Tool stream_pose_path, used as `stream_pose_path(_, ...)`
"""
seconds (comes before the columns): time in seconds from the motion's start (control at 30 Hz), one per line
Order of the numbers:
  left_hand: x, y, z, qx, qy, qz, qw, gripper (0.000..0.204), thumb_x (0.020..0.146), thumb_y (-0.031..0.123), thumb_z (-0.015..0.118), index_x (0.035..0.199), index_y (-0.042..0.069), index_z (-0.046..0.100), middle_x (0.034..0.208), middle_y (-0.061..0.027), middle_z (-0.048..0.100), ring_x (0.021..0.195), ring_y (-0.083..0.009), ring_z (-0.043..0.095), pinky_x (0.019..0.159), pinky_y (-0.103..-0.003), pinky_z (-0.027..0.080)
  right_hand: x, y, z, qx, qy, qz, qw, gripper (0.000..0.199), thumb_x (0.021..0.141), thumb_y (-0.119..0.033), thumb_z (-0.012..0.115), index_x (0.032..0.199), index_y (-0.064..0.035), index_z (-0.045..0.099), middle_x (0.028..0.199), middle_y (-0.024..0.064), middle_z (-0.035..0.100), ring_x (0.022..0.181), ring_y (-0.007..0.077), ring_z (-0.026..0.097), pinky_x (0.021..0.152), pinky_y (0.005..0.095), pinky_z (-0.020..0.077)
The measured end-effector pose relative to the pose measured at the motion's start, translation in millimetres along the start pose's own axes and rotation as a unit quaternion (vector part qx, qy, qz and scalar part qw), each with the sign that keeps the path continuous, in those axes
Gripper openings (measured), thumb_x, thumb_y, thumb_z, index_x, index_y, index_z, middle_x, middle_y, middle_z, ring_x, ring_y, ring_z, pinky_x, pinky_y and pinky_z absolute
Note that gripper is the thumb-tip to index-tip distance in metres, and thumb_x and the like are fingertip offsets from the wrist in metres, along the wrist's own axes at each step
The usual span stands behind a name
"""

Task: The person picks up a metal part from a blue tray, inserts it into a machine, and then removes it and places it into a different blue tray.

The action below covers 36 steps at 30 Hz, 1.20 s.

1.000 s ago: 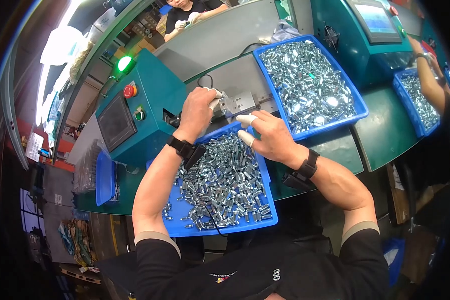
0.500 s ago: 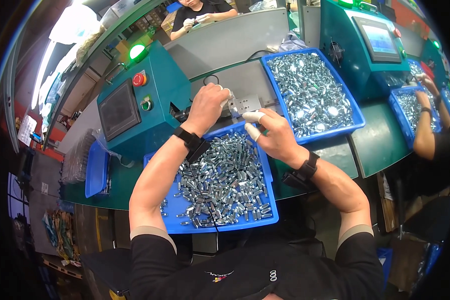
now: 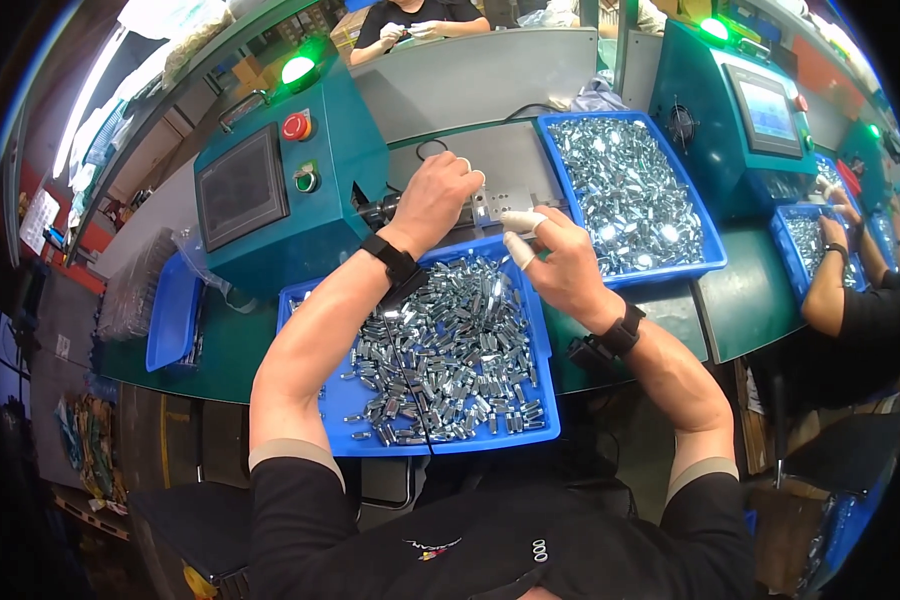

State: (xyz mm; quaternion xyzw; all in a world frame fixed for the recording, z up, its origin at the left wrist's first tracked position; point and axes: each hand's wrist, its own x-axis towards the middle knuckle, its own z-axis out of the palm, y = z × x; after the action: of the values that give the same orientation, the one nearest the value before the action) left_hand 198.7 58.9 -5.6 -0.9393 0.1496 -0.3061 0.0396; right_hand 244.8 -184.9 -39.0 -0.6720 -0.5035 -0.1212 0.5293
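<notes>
My left hand [image 3: 438, 203] is closed, its fingers curled at the left side of a small metal fixture [image 3: 491, 207] with holes in its top. What those fingers hold, if anything, is hidden. My right hand [image 3: 562, 258] is at the fixture's near right edge, with white finger cots on thumb and forefinger. Those two tips come close together in a pinch; anything between them is too small to make out. Just below both hands lies a blue tray [image 3: 490, 440] holding many small shiny metal fittings [image 3: 450, 360]. The fixture adjoins a green machine [image 3: 342, 160] on the left.
A second blue tray [image 3: 715, 245] full of similar fittings lies to the right. Another green machine [image 3: 695, 110] with a lit screen stands beyond it. An upright blue tray [image 3: 175, 310] leans at the left. Co-workers sit at the far side and at the right [image 3: 850, 270].
The view has shifted slightly. Both hands stay at the fixture; my right thumb and forefinger have moved a little closer to it.
</notes>
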Motion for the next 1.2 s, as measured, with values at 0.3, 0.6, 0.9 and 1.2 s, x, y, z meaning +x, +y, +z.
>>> stream_pose_path(0.3, -23.5, 16.4, -23.1, -0.049, 0.065, -0.049, 0.996, 0.023, 0.087, 0.001, 0.072, 0.109, 0.006, 0.076, 0.107, -0.0114, 0.071, 0.109, -0.0337, 0.065, 0.097, -0.045, 0.054, 19.8, 14.0, 19.9, 0.149, -0.045, 0.210, 0.965, 0.057, 0.102, -0.013, 0.073, 0.154, 0.0033, 0.055, 0.142, 0.0211, 0.070, 0.123, 0.0240, 0.071, 0.102, 0.0342, 0.0571)
stream_pose_path(0.6, -131.8, 87.0, -107.0, -0.198, 0.002, -0.200, 0.960, 0.024, 0.090, 0.001, 0.079, 0.114, 0.003, 0.077, 0.113, -0.0136, 0.077, 0.107, -0.0348, 0.070, 0.096, -0.043, 0.056, 41.6, 11.4, 31.6, 0.337, -0.135, 0.300, 0.882, 0.069, 0.104, -0.017, 0.072, 0.162, 0.0048, 0.044, 0.155, 0.0205, 0.063, 0.140, 0.0242, 0.061, 0.116, 0.0351, 0.0480)
stream_pose_path(0.9, -143.4, 95.9, -115.9, -0.271, -0.012, -0.241, 0.932, 0.025, 0.088, 0.000, 0.081, 0.112, 0.004, 0.079, 0.108, -0.0121, 0.078, 0.106, -0.0340, 0.071, 0.093, -0.043, 0.057, 30.9, 30.2, 49.1, 0.362, -0.138, 0.293, 0.874, 0.068, 0.104, -0.015, 0.070, 0.163, 0.0028, 0.043, 0.156, 0.0182, 0.062, 0.136, 0.0260, 0.064, 0.110, 0.0365, 0.0526)
stream_pose_path(1.2, -144.5, 87.4, -117.2, -0.283, -0.019, -0.264, 0.922, 0.026, 0.087, 0.001, 0.082, 0.113, 0.004, 0.079, 0.104, -0.0109, 0.078, 0.103, -0.0327, 0.072, 0.089, -0.042, 0.059, 11.5, 31.0, 55.9, 0.378, -0.077, 0.272, 0.881, 0.068, 0.105, -0.009, 0.068, 0.166, -0.0006, 0.040, 0.156, 0.0193, 0.059, 0.131, 0.0254, 0.066, 0.097, 0.0350, 0.0578)
